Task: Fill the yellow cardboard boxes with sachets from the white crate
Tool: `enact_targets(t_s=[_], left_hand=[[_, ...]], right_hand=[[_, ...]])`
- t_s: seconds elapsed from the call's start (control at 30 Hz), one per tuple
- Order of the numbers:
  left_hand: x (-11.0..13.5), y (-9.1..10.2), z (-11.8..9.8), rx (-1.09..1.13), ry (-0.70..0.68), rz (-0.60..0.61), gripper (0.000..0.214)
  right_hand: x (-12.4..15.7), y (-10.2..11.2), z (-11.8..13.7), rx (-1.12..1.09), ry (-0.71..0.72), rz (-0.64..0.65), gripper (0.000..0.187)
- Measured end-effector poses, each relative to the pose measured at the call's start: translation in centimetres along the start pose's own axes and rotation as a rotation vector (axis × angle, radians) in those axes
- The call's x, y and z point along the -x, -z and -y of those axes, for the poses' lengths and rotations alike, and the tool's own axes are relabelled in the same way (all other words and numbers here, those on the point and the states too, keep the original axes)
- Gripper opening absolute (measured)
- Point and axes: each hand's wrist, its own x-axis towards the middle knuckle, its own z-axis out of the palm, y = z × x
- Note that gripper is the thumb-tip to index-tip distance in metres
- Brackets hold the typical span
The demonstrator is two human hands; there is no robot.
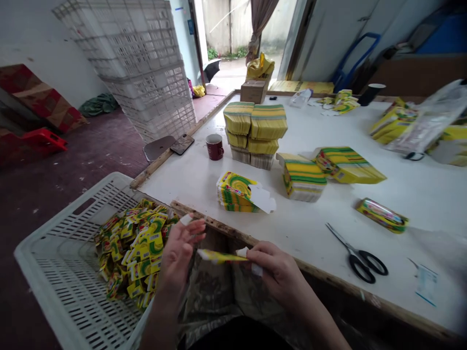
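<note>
My right hand pinches one end of a flat yellow carton blank, held edge-on in front of me below the table edge. My left hand is at the blank's other end, fingers spread and lightly touching it, a white tape on one fingertip. Just to the left stands a white plastic crate holding a heap of folded yellow-green small boxes. On the white table lies a small stack of flat blanks nearest my hands.
More blank stacks and bundles sit further back, with a red mug, black scissors, a wrapped packet, a phone and plastic bags at right. Tall stacked white crates stand on the floor left.
</note>
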Motion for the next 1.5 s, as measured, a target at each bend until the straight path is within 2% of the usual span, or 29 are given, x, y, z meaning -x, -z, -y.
enact_targets(t_s=[0.07, 0.13, 0.2, 0.23, 0.3, 0.33, 0.37, 0.43, 0.5, 0.6, 0.7, 0.8, 0.97, 1.07, 1.13, 1.23, 1.37, 1.5], left_hand=[[-0.6, 0.0, -1.6, -0.242, -0.001, 0.238, 0.082], [-1.0, -1.1, -2.6, -0.538, 0.061, 0.489, 0.102], [-0.9, -2.5, -2.7, -0.695, 0.109, 0.659, 0.096], [-0.8, -3.2, -2.5, -0.728, 0.119, 0.679, 0.084], [-0.3, -4.1, -1.4, -0.794, 0.091, 0.606, 0.065], [0.0, -4.3, -0.8, -0.842, 0.053, 0.545, 0.064], [0.3, -4.4, -0.2, -0.892, 0.004, 0.499, 0.069], [1.1, -4.4, 0.9, -0.940, -0.097, 0.493, 0.078], [1.8, -4.5, 1.7, -0.925, -0.182, 0.545, 0.075], [2.5, -4.5, 2.2, -0.929, -0.275, 0.553, 0.069], [2.6, -4.5, 2.3, -0.974, -0.299, 0.528, 0.065], [2.3, -4.3, 2.2, -1.007, -0.258, 0.537, 0.060], [1.7, -4.2, 2.8, -1.035, -0.125, 0.575, 0.057], [1.6, -4.1, 3.5, -1.042, -0.167, 0.544, 0.049], [1.5, -3.9, 3.6, -1.030, -0.225, 0.499, 0.054], [1.3, -3.3, 2.9, -1.031, -0.190, 0.479, 0.059], [0.9, -2.6, 1.5, -1.063, -0.153, 0.478, 0.048], [0.5, -2.0, 0.7, -1.068, -0.160, 0.494, 0.049]], right_hand=[[0.2, 0.2, 0.4, 0.119, 0.116, 0.015, 0.033], [0.3, 0.2, 0.8, 0.220, 0.223, 0.012, 0.030], [0.3, 0.0, 0.8, 0.265, 0.268, -0.083, 0.033], [0.4, -0.1, 0.8, 0.250, 0.249, -0.178, 0.039], [0.6, -0.5, 0.4, 0.123, 0.116, -0.395, 0.060], [0.7, -0.8, 0.2, -0.005, 0.021, -0.468, 0.069], [0.8, -1.2, 0.0, -0.173, -0.079, -0.481, 0.075], [0.7, -2.1, -0.2, -0.560, -0.272, -0.374, 0.070], [0.5, -3.0, -0.1, -0.899, -0.415, -0.226, 0.059], [-0.1, -3.9, 0.0, -1.107, -0.482, -0.176, 0.054], [-0.5, -3.9, 0.0, -1.070, -0.468, -0.186, 0.058], [-0.3, -3.6, -0.2, -0.927, -0.423, -0.191, 0.059], [0.7, -3.8, -0.6, -0.524, -0.140, -0.094, 0.062], [0.9, -4.0, -1.1, -0.310, -0.005, -0.071, 0.060], [0.9, -4.0, -1.7, -0.271, -0.005, -0.138, 0.055], [1.0, -3.6, -2.6, -0.237, -0.030, -0.203, 0.050], [0.9, -3.0, -3.4, -0.156, 0.001, -0.020, 0.047], [0.5, -1.6, -3.0, -0.104, -0.001, 0.065, 0.028]])
